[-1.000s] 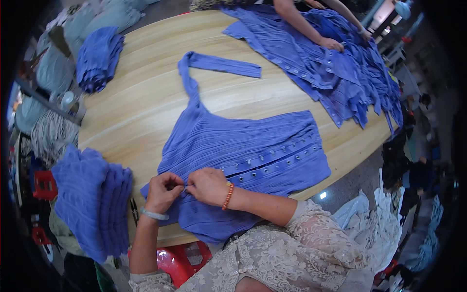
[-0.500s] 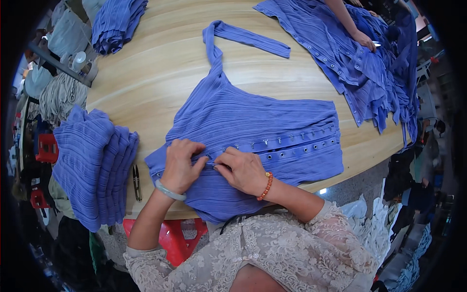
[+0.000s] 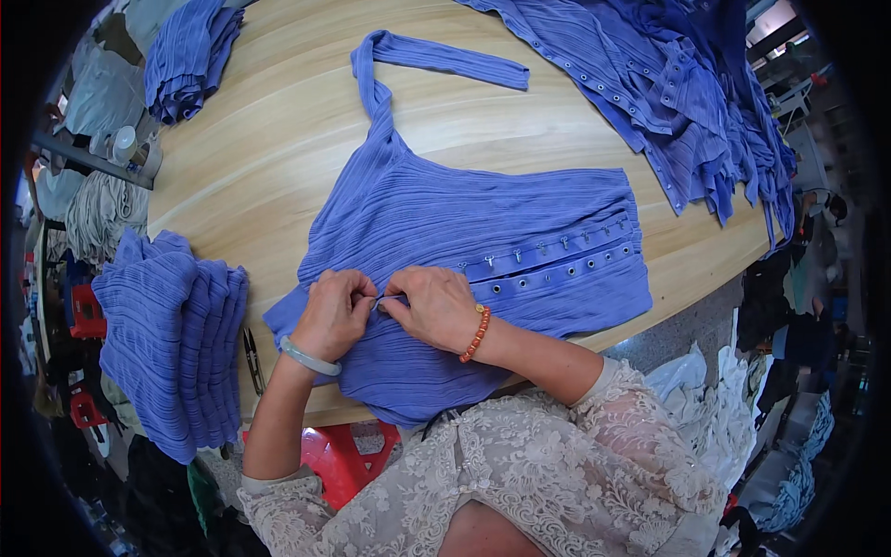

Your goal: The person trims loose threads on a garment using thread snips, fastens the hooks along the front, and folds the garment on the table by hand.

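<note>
A ribbed purple halter-strap top [image 3: 436, 209] lies spread on the wooden table [image 3: 260, 139] in front of me. Along its front run a row of metal hooks [image 3: 542, 249] and a row of eyelets [image 3: 548, 278], with a narrow gap between them toward the right end. My left hand [image 3: 330, 314] pinches the left part of this edge between thumb and fingers. Close beside it, my right hand [image 3: 429, 304] pinches the same edge, the fingertips of both hands nearly meeting. Whichever hook or eyelet lies under the fingertips is hidden.
Folded purple garments [image 3: 167, 343] are stacked at the near left, with black thread snips [image 3: 252, 360] beside them. Another folded pile [image 3: 190, 60] sits far left. Loose purple tops [image 3: 668, 102] heap at the far right, hanging over the edge. A red stool [image 3: 339, 459] stands below the table.
My right hand has moved left along the edge, up against my left hand. The view has shifted slightly, and another person's hand on the far-right heap has gone from view.
</note>
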Demonstrator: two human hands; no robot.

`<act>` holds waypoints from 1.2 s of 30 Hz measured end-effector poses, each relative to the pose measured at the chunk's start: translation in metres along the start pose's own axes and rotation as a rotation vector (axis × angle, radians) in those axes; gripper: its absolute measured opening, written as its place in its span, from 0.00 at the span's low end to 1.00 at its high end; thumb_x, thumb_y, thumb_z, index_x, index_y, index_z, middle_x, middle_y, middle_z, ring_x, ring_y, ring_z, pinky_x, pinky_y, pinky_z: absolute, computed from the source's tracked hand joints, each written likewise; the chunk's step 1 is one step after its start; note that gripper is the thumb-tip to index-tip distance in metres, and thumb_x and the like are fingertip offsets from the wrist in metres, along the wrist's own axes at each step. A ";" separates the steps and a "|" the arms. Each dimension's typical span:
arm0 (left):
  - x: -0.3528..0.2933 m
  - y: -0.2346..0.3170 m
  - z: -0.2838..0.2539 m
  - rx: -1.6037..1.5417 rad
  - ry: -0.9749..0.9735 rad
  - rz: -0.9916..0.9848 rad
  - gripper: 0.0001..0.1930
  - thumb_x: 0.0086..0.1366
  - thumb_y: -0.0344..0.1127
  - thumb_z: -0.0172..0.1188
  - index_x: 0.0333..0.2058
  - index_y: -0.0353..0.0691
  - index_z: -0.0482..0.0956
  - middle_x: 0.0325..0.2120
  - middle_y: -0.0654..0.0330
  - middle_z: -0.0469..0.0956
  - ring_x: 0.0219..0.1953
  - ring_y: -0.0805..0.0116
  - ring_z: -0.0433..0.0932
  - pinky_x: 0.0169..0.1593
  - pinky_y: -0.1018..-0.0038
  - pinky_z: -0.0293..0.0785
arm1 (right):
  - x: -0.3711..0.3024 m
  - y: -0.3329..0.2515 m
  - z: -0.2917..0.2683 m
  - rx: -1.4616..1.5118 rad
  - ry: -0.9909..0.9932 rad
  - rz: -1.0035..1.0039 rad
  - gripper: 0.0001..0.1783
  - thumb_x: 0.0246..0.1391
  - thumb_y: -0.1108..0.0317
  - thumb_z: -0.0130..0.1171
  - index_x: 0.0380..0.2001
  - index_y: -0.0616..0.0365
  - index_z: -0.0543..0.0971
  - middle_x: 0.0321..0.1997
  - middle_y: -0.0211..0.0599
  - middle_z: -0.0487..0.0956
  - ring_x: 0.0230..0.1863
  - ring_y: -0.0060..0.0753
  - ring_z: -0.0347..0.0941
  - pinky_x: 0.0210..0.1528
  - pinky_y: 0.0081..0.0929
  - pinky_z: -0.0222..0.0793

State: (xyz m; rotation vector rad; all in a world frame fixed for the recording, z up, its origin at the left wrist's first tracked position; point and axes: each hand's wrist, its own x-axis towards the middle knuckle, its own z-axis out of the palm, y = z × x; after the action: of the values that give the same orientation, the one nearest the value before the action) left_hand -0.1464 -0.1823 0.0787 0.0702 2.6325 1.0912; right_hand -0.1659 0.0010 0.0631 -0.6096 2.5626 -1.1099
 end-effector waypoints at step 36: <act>0.016 0.022 0.017 0.051 -0.046 0.117 0.05 0.55 0.26 0.58 0.30 0.39 0.81 0.28 0.56 0.78 0.39 0.56 0.72 0.47 0.64 0.62 | -0.014 0.013 -0.024 -0.088 0.037 -0.028 0.09 0.51 0.62 0.64 0.31 0.56 0.81 0.33 0.38 0.81 0.34 0.47 0.79 0.35 0.41 0.73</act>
State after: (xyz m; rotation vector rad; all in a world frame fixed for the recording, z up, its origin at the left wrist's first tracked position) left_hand -0.1579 -0.1527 0.0786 0.2606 2.6436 1.0453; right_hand -0.1669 0.0310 0.0705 -0.6543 2.6542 -1.0309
